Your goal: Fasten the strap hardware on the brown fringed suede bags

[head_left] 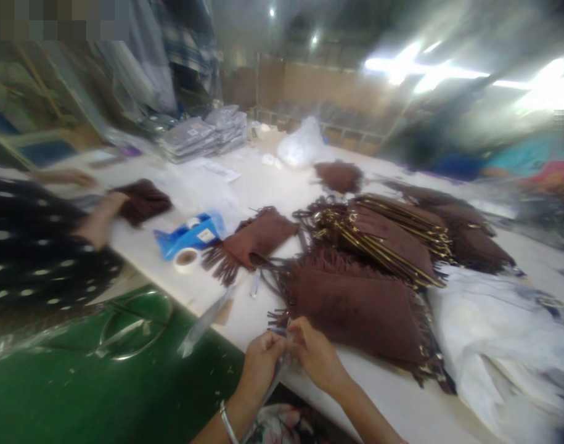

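Note:
Close together at the table's near edge, my left hand (263, 361) and my right hand (314, 351) both pinch a thin, clear plastic strip or sleeve (279, 372), blurred and partly hidden by the fingers. A silver bracelet is on my left wrist. Just beyond my right hand lies a large brown fringed bag (355, 302). A smaller brown fringed piece (263, 237) rests farther back, with a small pale tag (254, 285) in front of it.
Brown bags with gold zippers (378, 237) are piled at the right, beside white sheeting (489, 333). A tape roll (186, 259) and blue packet (189, 235) lie left. Another person in dotted clothing (41, 246) handles a brown piece (145, 200). Packed stacks (208, 132) stand behind.

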### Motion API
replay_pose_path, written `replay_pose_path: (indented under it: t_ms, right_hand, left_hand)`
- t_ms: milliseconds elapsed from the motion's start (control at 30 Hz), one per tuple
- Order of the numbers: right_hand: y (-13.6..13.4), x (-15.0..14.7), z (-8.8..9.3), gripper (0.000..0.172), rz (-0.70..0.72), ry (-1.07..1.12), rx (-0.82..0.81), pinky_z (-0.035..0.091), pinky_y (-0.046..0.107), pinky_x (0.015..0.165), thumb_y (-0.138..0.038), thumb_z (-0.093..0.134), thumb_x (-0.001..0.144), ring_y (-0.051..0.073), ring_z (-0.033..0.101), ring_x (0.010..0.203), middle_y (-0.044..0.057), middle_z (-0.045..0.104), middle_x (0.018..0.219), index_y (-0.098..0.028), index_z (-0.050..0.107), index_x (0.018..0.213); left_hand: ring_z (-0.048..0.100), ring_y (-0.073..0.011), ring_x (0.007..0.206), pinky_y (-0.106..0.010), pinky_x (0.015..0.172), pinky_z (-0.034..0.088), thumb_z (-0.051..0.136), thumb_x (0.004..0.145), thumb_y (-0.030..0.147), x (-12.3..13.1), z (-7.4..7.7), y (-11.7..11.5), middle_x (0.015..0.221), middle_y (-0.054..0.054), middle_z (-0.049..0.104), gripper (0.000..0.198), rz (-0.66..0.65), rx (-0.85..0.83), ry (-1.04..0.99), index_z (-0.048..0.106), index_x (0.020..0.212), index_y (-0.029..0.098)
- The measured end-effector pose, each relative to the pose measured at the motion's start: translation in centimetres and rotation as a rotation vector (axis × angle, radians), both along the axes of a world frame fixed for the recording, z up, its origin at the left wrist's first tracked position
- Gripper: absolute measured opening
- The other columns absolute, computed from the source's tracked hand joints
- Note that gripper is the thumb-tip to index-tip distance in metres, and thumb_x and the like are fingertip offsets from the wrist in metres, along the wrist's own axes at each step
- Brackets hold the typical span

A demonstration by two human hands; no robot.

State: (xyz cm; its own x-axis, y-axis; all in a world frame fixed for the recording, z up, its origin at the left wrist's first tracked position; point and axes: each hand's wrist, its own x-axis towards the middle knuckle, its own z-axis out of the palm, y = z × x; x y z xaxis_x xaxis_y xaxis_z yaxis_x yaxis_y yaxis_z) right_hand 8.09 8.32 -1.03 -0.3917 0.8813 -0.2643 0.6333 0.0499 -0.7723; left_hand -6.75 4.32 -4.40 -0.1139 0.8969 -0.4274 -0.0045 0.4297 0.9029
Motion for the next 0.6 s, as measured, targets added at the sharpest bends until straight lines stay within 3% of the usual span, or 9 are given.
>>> replay_pose_path:
  t_ms: [133,367,600]
  right_hand:
    - [0.0,0.7,-0.8,0.028,0.003,0.21,-0.142,0.039,0.022,0.055,-0.012,0.044,0.078,0.012,0.054,0.057,-0.005,0.061,0.072,-0.023,0.045,0.103]
    - [-0.7,-0.1,0.4,0.029,0.015,-0.049,0.045,0.036,0.024,0.065,-0.012,0.046,0.079,0.017,0.063,0.076,0.0,0.067,0.08,-0.023,0.05,0.106]
    - [-1.2,-0.4,1.1,0.032,0.059,-0.132,0.117,0.039,0.025,0.069,-0.016,0.041,0.086,0.022,0.067,0.085,0.003,0.072,0.089,-0.025,0.055,0.114]
  left_hand:
    - [0.051,-0.0153,0.06,-0.026,0.06,0.035,0.057,0.079,0.04,0.3,0.3,-0.2,0.062,0.0,0.061,0.026,0.017,0.009,-0.044,0.063,0.071,0.017]
    - [0.052,-0.0156,0.062,-0.026,0.061,0.036,0.055,0.082,0.041,0.6,0.6,-0.4,0.064,0.0,0.063,0.027,0.041,0.031,0.004,0.063,0.075,0.017]
    - [0.053,-0.0155,0.063,-0.025,0.061,0.038,0.057,0.081,0.042,0.2,0.7,-0.6,0.066,-0.001,0.064,0.026,0.023,0.031,0.004,0.064,0.077,0.017]
